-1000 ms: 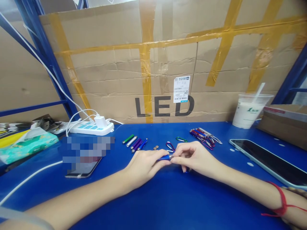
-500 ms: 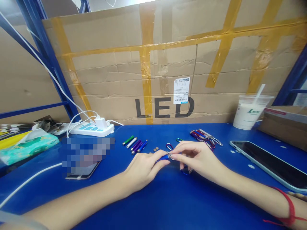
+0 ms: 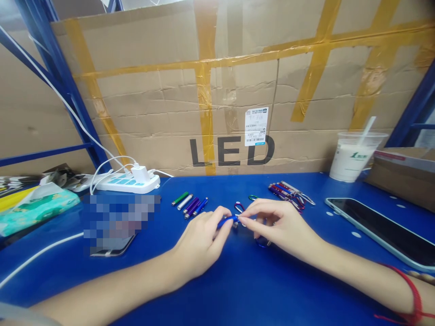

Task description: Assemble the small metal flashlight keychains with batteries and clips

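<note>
A slim blue metal tube, which looks like a mini flashlight [image 3: 232,219], is held level between my two hands above the blue tabletop. My left hand [image 3: 204,240] wraps its fingers and thumb round the tube's body. At the tube's right end, my right hand [image 3: 283,226] pinches with thumb and forefinger; whatever small part sits there is mostly hidden. A blue carabiner [image 3: 261,242] shows just under my right hand. Beyond the fingers lie a dark blue and red carabiner [image 3: 239,207] and a green one [image 3: 253,198].
Several coloured tubes [image 3: 190,206] lie left of centre. A bundle of flashlights with clips [image 3: 285,192] is behind my right hand. A phone [image 3: 384,233] and a drink cup [image 3: 355,158] stand right. At left are a power strip [image 3: 131,183] and another phone [image 3: 113,248].
My left hand has turned and risen slightly, with its fingers more curled. More of the blue tube's right end shows. Small round discs seen behind the left hand are now hidden.
</note>
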{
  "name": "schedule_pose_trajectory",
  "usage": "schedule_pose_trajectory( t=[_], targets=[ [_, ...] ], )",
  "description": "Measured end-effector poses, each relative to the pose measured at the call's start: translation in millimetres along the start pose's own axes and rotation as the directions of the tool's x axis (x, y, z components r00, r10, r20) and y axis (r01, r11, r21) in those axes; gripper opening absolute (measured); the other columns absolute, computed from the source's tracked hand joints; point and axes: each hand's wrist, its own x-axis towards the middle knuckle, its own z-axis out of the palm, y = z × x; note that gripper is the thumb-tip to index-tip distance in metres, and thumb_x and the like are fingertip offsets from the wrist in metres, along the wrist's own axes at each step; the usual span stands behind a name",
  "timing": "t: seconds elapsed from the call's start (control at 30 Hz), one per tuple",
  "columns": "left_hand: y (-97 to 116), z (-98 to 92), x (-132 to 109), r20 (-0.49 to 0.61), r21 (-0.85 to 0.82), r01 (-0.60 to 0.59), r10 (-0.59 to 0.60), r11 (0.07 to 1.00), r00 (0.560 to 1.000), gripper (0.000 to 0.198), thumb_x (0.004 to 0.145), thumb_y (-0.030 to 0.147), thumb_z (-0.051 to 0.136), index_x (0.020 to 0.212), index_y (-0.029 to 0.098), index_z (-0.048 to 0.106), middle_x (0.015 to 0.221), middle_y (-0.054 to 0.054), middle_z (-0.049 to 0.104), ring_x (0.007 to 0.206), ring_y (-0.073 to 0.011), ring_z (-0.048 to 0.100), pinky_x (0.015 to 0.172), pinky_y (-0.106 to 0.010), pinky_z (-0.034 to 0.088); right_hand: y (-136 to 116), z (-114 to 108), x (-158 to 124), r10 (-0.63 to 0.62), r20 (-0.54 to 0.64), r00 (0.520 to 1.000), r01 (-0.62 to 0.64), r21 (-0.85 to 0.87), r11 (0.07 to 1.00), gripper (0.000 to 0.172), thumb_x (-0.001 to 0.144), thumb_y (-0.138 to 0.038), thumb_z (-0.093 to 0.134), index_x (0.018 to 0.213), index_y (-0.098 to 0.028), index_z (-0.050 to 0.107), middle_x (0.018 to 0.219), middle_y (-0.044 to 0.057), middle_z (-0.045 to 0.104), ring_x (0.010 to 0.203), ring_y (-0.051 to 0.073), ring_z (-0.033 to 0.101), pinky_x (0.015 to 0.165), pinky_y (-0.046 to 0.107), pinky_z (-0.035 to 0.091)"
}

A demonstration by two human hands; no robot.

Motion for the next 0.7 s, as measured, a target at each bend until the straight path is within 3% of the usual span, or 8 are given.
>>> schedule_pose_trajectory(
  t=[0.1,0.23,0.4,0.57,0.7],
  targets=[
    [-4,1.9,4,0.035,-0.065,0.090,-0.088,0.994,0.996,0.020,0.093,0.031,0.033,0.097,0.021,0.050,0.088,-0.004,0.062,0.084,-0.0190,0.059,0.073,-0.031,0.046,7,0,1,0.053,0.003,0.999,-0.053,-0.098,0.994,0.019,0.080,-0.033,0.061,0.078,-0.017,0.071,0.074,0.003,0.066,0.048,0.010,0.060,0.043,0.020,0.047],
    [-8,3.6,7,0.061,-0.246,0.229,-0.221,0.942,0.973,0.018,0.094,0.033,0.031,0.098,0.020,0.043,0.081,-0.001,0.056,0.072,-0.0155,0.057,0.063,-0.028,0.047,14,-1,2,0.065,-0.037,0.997,-0.072,-0.231,0.970,0.016,0.080,-0.029,0.058,0.084,-0.020,0.071,0.080,0.003,0.069,0.058,0.013,0.062,0.051,0.023,0.050],
    [-8,1.8,10,-0.008,-0.407,0.294,-0.325,0.865,0.946,0.011,0.091,0.030,0.038,0.095,0.021,0.040,0.085,0.000,0.050,0.077,-0.0139,0.053,0.067,-0.026,0.047,20,-3,4,0.013,-0.019,1.000,-0.018,-0.322,0.947,0.019,0.078,-0.025,0.057,0.093,-0.021,0.068,0.094,0.005,0.069,0.082,0.019,0.065,0.072,0.031,0.054],
    [-7,0.3,11,0.004,-0.522,0.358,-0.417,0.774,0.909,0.016,0.089,0.036,0.039,0.097,0.022,0.040,0.090,0.000,0.047,0.070,-0.0107,0.050,0.062,-0.023,0.047,13,-4,1,0.010,0.219,0.976,0.080,-0.399,0.913,0.052,0.075,-0.044,0.062,0.121,-0.021,0.055,0.125,0.009,0.056,0.118,0.026,0.049,0.100,0.045,0.038],
    [-7,1.2,11,-0.008,-0.543,0.328,-0.394,0.773,0.919,0.017,0.088,0.037,0.041,0.097,0.022,0.041,0.088,0.002,0.046,0.065,-0.0090,0.048,0.059,-0.021,0.046,6,-5,-3,0.109,0.447,0.888,0.092,-0.403,0.911,0.067,0.078,-0.062,0.050,0.136,-0.032,0.039,0.147,0.002,0.032,0.136,0.030,0.021,0.107,0.055,0.022]
  ],
)
